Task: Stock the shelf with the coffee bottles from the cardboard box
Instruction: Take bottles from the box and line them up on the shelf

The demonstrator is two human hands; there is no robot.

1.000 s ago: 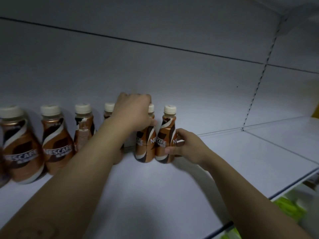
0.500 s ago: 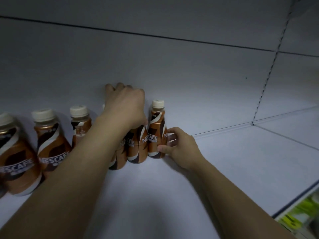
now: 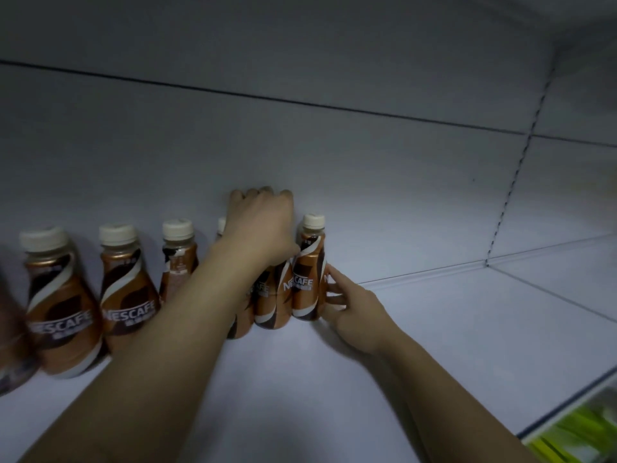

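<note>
Brown Nescafe coffee bottles with cream caps stand in a row on the white shelf [image 3: 434, 329], against the back wall. My left hand [image 3: 260, 228] is closed over the tops of two bottles [image 3: 270, 295] near the row's right end, hiding their caps. The rightmost bottle [image 3: 309, 272] stands upright beside them; my right hand [image 3: 354, 305] presses its fingers against that bottle's right side. Three more bottles [image 3: 128, 289] stand to the left. The cardboard box is out of view.
Bare white shelf surface stretches to the right of the row, past a slotted upright [image 3: 514, 182]. Below the shelf's front edge at the lower right, green packaged goods [image 3: 581, 436] show on a lower level.
Both hands have pushed the bottles back toward the rear wall and slightly left, closing the group up against the row. The view has shifted a little.
</note>
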